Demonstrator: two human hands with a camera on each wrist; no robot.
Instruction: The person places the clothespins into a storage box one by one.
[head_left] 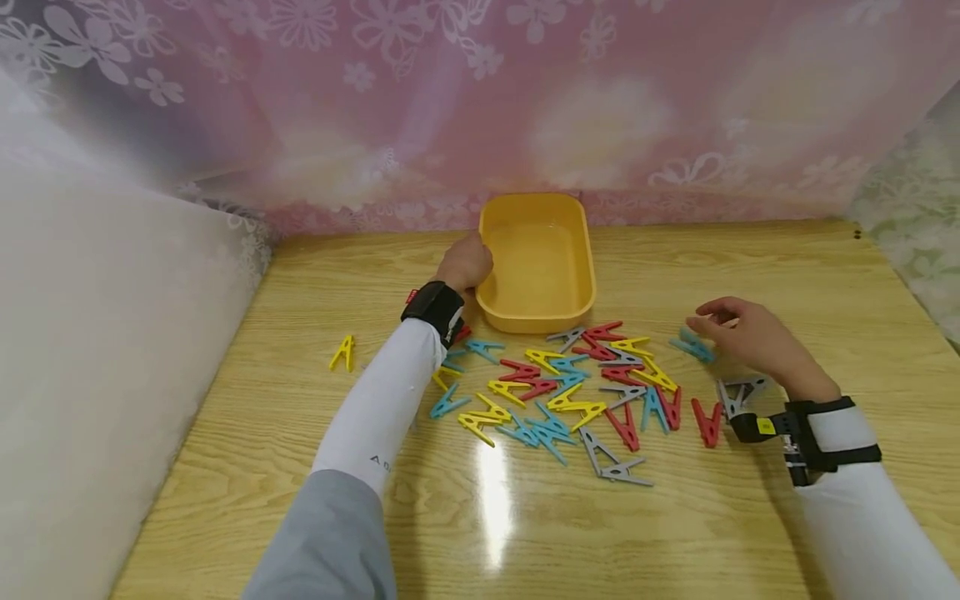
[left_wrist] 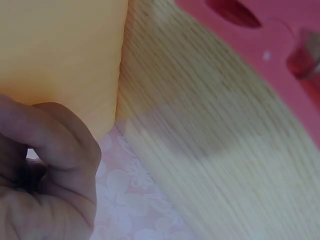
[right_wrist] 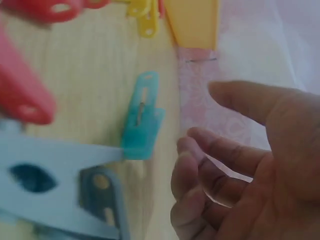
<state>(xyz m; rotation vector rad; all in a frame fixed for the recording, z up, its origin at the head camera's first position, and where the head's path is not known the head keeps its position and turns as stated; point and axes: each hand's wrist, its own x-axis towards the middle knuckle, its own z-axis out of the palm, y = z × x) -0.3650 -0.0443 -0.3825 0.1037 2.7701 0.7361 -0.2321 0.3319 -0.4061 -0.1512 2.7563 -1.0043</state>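
A yellow plastic basin (head_left: 536, 324) stands at the back of the wooden table. My left hand (head_left: 467, 260) grips its left rim with curled fingers; in the left wrist view, that hand (left_wrist: 55, 165) is against the basin's wall (left_wrist: 65, 45). My right hand (head_left: 750, 335) hovers above the table at the right, fingers loosely bent and thumb apart. Just left of it lies a blue clothespin (head_left: 692, 345). The right wrist view has the same blue clothespin (right_wrist: 142, 117) apart from the fingertips (right_wrist: 187, 167), with nothing held in the hand.
Several red, yellow, blue and grey clothespins (head_left: 562, 397) lie scattered in front of the basin. A lone yellow clothespin (head_left: 342, 353) lies at the left. Near the right wrist are a grey clothespin (head_left: 742, 392) and a red one (head_left: 707, 423). Pink flowered cloth (head_left: 420, 150) hangs behind the table.
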